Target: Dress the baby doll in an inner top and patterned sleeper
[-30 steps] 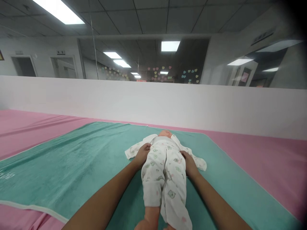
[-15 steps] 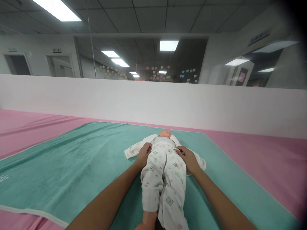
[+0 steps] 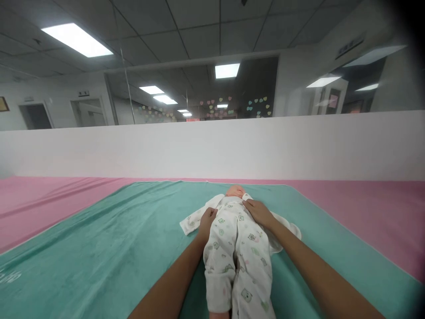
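I'm bent over a baby doll point(image 3: 237, 261) lying on its back, head away from me and legs toward me. It lies near the middle of a teal towel point(image 3: 99, 221), and the towel is spread over a pink padded surface point(image 3: 372, 204). The doll wears a white footed sleepsuit point(image 3: 241, 270) printed with small green and pink bears, and its sleeves spread out flat on either side of the body.

My left hand point(image 3: 207, 223) rests against the doll's side at the waist, its fingers point(image 3: 210, 214) curving onto the suit; I can't tell whether they're gripping the cloth. My right hand point(image 3: 260, 212) lies open across the chest, with its fingers point(image 3: 247, 204) reaching up toward the collar.

Pale lettering point(image 3: 9, 277) shows at the near corner of the towel, too blurred to read. Behind the surface runs a low white wall point(image 3: 212, 150), and beyond it stands a glass partition point(image 3: 192, 88) with pastel heart stickers point(image 3: 259, 106) in rows. A small sign point(image 3: 84, 93) sits above a far doorway, too small to read, as does a red sign point(image 3: 192, 119) in the distance.
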`<state>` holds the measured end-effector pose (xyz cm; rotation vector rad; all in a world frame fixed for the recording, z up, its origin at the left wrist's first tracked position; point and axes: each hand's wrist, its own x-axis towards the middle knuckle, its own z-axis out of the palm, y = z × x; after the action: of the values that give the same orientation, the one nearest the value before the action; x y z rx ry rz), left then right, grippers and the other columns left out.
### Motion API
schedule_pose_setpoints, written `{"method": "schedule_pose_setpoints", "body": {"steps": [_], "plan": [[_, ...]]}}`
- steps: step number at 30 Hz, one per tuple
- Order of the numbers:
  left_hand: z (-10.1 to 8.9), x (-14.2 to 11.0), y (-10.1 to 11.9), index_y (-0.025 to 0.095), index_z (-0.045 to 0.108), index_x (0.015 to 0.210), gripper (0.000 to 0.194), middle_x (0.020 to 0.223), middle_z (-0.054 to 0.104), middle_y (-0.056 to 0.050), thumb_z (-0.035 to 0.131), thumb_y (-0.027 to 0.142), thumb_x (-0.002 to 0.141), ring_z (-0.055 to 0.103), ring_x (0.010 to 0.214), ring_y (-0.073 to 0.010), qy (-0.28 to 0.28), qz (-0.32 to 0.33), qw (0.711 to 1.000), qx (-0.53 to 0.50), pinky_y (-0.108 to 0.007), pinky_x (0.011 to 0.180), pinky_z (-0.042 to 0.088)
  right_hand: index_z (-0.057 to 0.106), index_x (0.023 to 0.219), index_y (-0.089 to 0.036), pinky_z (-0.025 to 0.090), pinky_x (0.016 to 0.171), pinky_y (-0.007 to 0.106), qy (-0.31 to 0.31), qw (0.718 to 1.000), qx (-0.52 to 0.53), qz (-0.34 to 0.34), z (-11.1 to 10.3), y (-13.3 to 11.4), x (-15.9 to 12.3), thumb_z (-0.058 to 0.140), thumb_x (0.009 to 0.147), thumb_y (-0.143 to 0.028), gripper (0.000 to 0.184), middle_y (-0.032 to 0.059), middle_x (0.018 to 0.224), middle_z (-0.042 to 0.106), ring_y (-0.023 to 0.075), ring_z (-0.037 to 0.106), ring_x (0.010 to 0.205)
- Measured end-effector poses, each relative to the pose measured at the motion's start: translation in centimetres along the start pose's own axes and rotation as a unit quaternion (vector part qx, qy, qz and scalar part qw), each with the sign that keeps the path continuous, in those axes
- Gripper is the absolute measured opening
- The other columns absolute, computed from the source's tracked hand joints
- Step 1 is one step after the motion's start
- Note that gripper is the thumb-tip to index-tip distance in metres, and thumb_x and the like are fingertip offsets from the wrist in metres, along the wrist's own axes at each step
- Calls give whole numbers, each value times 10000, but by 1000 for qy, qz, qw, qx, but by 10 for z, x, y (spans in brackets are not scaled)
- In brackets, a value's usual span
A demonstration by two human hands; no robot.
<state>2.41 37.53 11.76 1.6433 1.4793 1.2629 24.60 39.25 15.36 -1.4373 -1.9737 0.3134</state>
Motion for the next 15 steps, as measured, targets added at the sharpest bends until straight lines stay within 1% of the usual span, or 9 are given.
{"method": "schedule_pose_setpoints", "body": {"steps": [2, 5, 7, 10, 12, 15], "plan": [[3, 2, -1, 183, 415, 697, 251, 689, 476, 6, 370, 395, 825, 448, 689, -146, 17, -7, 1000, 15, -261, 643, 344, 411, 593, -198, 343, 638, 275, 12, 999, 38, 29, 5, 5, 6, 239, 867, -504, 445, 18, 665, 557, 169, 500, 663], [7, 4, -4, 188, 390, 706, 251, 708, 479, -2, 342, 393, 843, 453, 711, -150, 38, -13, 999, 29, -261, 656, 347, 442, 606, -195, 355, 645, 276, 31, 997, 46, 55, 9, 11, 8, 237, 856, -507, 449, 31, 706, 580, 175, 516, 693], [8, 5, -6, 186, 394, 700, 252, 717, 494, -13, 341, 385, 846, 460, 717, -155, 40, -23, 998, 38, -264, 658, 347, 437, 593, -194, 350, 631, 272, 47, 995, 43, 75, 11, 13, 6, 253, 842, -524, 452, 31, 685, 569, 173, 509, 684], [7, 6, -7, 178, 423, 673, 237, 719, 520, -26, 378, 348, 830, 468, 727, -165, 20, -32, 998, 52, -274, 671, 344, 403, 554, -193, 331, 591, 262, 71, 992, 35, 99, 14, 15, -2, 291, 817, -555, 461, 19, 620, 532, 160, 488, 640], [3, 4, -6, 174, 436, 649, 214, 706, 526, -25, 401, 306, 813, 467, 730, -170, -2, -24, 998, 59, -280, 679, 340, 404, 555, -196, 322, 581, 258, 81, 991, 24, 103, 15, 14, -9, 305, 812, -565, 460, 12, 600, 523, 156, 483, 627], [-3, -2, 0, 167, 462, 649, 173, 713, 548, -30, 397, 237, 793, 471, 731, -175, -36, -2, 998, 57, -291, 678, 342, 440, 608, -207, 310, 584, 264, 72, 993, -16, 94, 15, 14, -19, 300, 831, -544, 429, 13, 603, 541, 161, 480, 614]]}}
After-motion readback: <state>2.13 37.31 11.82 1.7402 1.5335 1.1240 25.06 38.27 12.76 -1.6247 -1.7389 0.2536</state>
